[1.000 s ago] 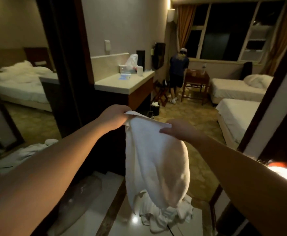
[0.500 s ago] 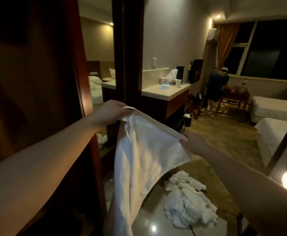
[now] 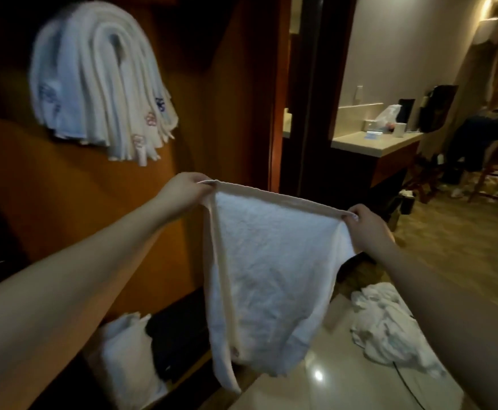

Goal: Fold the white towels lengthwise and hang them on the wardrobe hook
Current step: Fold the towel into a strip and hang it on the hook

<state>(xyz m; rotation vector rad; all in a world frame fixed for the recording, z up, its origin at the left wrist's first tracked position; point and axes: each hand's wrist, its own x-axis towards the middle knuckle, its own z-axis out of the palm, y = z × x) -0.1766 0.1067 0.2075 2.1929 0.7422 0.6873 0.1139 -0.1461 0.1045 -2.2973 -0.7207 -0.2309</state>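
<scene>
In the head view, a white terry-cloth towel point(image 3: 265, 267) is held up in the middle of the frame, stretched between two bare hands. Its upper left corner is pinched by the left hand point(image 3: 182, 192), whose fingers are curled onto the hem; its upper right corner is gripped by the right hand point(image 3: 366, 226), with fingertips point(image 3: 349, 216) folded over the edge. The top hem is pulled nearly taut between the two hands and slopes down toward the right. Below it the cloth hangs loosely, with a doubled border running down its left side to a narrow tail at lower centre.

In the upper left of the frame, a thick bundle of folded white towels point(image 3: 99, 78) is seen draped on the orange-brown wooden wardrobe panel point(image 3: 218, 119); small blue and red marks are visible near their lower ends. The hook itself is covered by them.

At the lower right, a crumpled heap of white linen point(image 3: 389, 327) lies on the glossy pale floor point(image 3: 318, 389). At the lower left, more white cloth point(image 3: 123, 344) is tucked into a low wardrobe compartment.

In the right background, a beige countertop point(image 3: 375, 142) is seen, and at the far right a person in dark clothes point(image 3: 475, 137) is bent over.
</scene>
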